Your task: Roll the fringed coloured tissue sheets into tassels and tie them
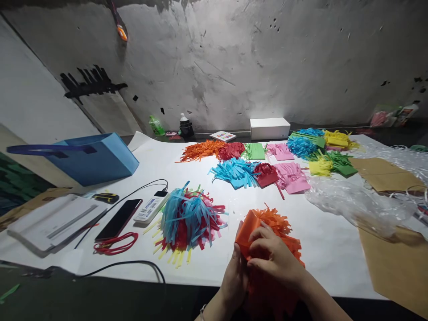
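Observation:
At the table's near edge my left hand (236, 269) grips a folded piece of orange fringed paper (248, 229) from the left, thumb toward me. My right hand (276, 254) is closed on the same paper from the right, its fingers bent over the flat uncut part. Orange paper strips (276, 219) spread out behind my right hand. Below my hands hangs red-orange paper (267, 292), partly in shadow; whether it joins the held piece I cannot tell. Left of my hands lies a multicoloured fringed paper bundle (190, 218), blue on top.
Fringed paper bundles in several colours, such as a blue one (236, 171) and a pink one (292, 177), lie farther back. On the left are a blue bag (100, 158), phone (118, 220), power bank (151, 208) and cables. Clear plastic (357, 205) and brown paper (394, 267) cover the right.

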`<state>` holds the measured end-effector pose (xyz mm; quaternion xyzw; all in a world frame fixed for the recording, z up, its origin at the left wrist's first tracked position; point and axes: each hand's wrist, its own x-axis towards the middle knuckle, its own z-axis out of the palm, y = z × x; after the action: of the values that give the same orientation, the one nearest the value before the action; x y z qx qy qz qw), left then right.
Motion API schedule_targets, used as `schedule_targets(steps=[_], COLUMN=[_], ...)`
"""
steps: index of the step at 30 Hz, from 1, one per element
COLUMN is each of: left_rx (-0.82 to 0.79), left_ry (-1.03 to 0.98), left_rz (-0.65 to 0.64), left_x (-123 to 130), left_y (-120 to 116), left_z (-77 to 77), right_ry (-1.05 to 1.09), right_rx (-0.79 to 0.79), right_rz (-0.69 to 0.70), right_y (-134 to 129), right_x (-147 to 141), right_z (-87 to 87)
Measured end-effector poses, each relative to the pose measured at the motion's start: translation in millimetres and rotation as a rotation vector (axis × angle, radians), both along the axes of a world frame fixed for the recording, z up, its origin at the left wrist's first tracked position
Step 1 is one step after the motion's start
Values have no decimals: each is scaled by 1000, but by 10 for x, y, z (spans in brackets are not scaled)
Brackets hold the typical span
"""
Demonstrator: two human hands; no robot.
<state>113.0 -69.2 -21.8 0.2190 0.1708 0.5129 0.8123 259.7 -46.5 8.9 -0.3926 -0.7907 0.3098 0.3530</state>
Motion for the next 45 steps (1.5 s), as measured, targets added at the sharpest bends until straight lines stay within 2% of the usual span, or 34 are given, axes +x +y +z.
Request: schedule_targets(steps=[6,11,14,21,29,36,39,42,45], left_rx=[15,-2,-16,-38,-42,-81,-90,-87,-33], left_ry=[-10,12,4,6,23,-24,-6,27,102], left_rz=[-29,-1,-37,-8,32,47,68,23,56], left_x=[6,17,5,0,13,16,24,20,13], left_y=[9,-3,-8,-2,6,-1,-1,-6,-11], left_z=[0,13,1,-3,13,-14,-44,-83,-119], right_ry=[-56,-95,-96,-180,-218,-220,-198,-153,-86], right_rx=[-20,117,182,182,180,263,355,453,411], right_rz=[143,71,51,124,116,55,-12,-78,-99], right_y=[-6,-25,-44,-129,-164,-180,-170,-147,-115], right_x=[112,60,37,85,54,-24,-67,-100,-105], right_z=[66,14,4,94,33,-28,-99,-156,-173])
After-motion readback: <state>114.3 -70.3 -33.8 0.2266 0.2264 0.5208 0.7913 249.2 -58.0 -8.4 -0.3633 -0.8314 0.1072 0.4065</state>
